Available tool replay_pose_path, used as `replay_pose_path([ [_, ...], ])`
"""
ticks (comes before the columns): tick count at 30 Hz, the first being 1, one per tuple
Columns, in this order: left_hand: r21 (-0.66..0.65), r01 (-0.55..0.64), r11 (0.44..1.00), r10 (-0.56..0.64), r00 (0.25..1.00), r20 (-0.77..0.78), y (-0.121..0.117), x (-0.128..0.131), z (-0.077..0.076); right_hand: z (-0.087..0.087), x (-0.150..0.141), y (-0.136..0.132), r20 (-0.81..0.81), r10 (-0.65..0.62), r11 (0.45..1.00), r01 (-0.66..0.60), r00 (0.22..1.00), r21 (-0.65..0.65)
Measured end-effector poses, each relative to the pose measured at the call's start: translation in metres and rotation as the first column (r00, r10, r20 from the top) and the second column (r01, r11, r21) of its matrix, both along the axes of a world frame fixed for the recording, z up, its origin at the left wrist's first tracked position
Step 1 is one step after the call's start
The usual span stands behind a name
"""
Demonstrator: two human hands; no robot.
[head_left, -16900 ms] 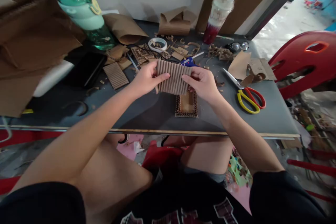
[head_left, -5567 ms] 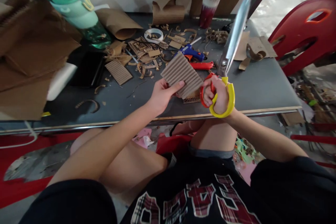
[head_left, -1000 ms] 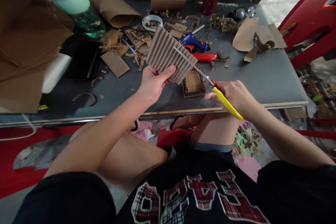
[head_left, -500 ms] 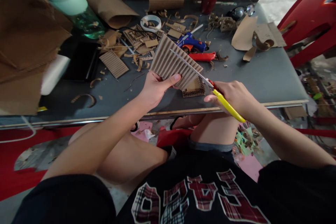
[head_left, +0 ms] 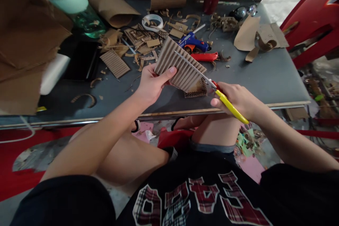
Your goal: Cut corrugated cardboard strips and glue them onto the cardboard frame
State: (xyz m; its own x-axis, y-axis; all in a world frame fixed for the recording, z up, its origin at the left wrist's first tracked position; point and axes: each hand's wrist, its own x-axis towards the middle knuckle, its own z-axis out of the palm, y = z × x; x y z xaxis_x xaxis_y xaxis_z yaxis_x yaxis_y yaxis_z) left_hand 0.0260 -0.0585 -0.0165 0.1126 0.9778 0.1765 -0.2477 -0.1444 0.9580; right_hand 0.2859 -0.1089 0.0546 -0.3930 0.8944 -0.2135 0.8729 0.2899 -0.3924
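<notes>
Your left hand [head_left: 150, 84] pinches the card [head_left: 185, 76]; your right hand [head_left: 235, 99] holds scissors [head_left: 225, 101] across it. A loose pinch could let it twist.

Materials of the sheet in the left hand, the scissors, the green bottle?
Sheet: corrugated cardboard, matte brown; exposed parallel ridges show it. Scissors: blades look like bare metal, grey with a sheen; yellow handle looks smooth, probably plastic or plastic-coated. Green bottle: likely plastic, shiny and see-through low down; glass not ruled out.
</notes>
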Motion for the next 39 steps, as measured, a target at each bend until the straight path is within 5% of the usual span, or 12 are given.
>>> replay_pose_path([
  [12, 0.057, 0.019, 0.998, -0.017, 0.999, -0.029, -0.002, 0.001, 0.002, -0.002, -0.005, 0.002, -0.008, -0.010, 1.000, 0.011, 1.000, 0.021],
  [22, -0.067, 0.044, 0.997, -0.041, 0.998, 0.049, 0.000, 0.004, -0.005, -0.021, -0.010, 0.001, 0.065, -0.056, 0.992, 0.048, 0.996, 0.119],
  [31, -0.055, 0.066, 0.996, -0.064, 0.997, 0.047, 0.000, 0.002, -0.002, -0.014, -0.013, 0.001, 0.094, -0.111, 0.988, 0.100, 0.989, 0.120],
  [39, -0.062, 0.096, 0.993, -0.096, 0.995, 0.006, -0.002, 0.004, 0.000, -0.025, -0.007, 0.004, 0.107, -0.007, 0.990, -0.008, 0.994, 0.138],
])
